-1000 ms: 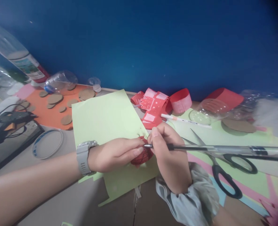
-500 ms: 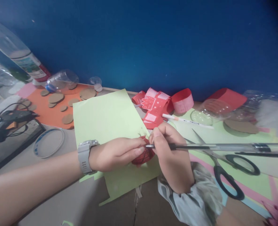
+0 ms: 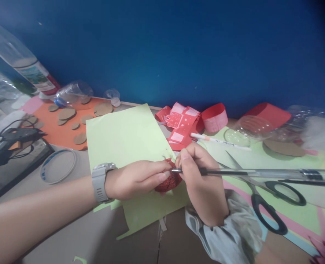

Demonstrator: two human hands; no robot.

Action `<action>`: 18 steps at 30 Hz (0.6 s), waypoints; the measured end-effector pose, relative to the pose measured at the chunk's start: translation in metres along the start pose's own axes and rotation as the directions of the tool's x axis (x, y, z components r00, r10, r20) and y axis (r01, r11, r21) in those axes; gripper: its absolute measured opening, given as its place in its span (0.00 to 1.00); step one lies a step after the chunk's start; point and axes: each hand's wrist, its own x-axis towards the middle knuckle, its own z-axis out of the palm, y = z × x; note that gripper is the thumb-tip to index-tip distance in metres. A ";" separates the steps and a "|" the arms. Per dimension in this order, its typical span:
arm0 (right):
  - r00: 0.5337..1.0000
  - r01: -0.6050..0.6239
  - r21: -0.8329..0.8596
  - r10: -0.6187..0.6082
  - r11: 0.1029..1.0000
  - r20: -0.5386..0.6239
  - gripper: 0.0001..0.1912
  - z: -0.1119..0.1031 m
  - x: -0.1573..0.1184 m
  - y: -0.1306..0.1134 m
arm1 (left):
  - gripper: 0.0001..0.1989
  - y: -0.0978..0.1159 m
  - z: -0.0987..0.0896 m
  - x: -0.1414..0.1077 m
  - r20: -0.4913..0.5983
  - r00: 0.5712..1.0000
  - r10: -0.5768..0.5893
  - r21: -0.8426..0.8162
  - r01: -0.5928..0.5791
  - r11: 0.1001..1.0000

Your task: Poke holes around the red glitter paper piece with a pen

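Observation:
My right hand (image 3: 200, 179) is closed around a pen (image 3: 274, 173), whose metal tip points left at a small red piece with dark crosshatch lines (image 3: 170, 183). My left hand (image 3: 137, 179), with a grey watch (image 3: 102, 183) on its wrist, holds that rounded red piece, its fingers and thumb pressed together at the left side. Part of the piece is hidden under the fingers. Beneath both lies light green paper (image 3: 121, 137), cut unevenly along its lower edge. Scissors with black handles (image 3: 269, 212) lie partly open behind the right hand.
Red decorated paper strips (image 3: 183, 126), a red paper ring (image 3: 214, 119) and a white marker (image 3: 220, 142) lie beyond the hands. Cardboard discs (image 3: 66, 113) rest on orange paper (image 3: 52, 128) at left, near a tape roll (image 3: 58, 167) and a tilted bottle (image 3: 30, 69).
The view has shifted very slightly. Both hands, the pen and the red piece stay in nearly the same place.

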 end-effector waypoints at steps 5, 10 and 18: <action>1.000 -0.014 0.003 0.014 1.000 -0.003 0.15 -0.001 -0.001 -0.001 | 0.15 0.001 0.000 0.000 0.004 1.000 -0.003 -0.009 0.003 1.000; 1.000 -0.006 -0.003 0.006 1.000 0.006 0.15 0.000 -0.001 -0.002 | 0.15 0.001 -0.001 0.000 0.005 1.000 -0.003 0.000 0.003 1.000; 1.000 -0.004 -0.019 0.004 1.000 -0.004 0.14 0.000 0.000 -0.004 | 0.14 0.002 0.000 0.000 0.004 1.000 -0.012 0.022 0.012 1.000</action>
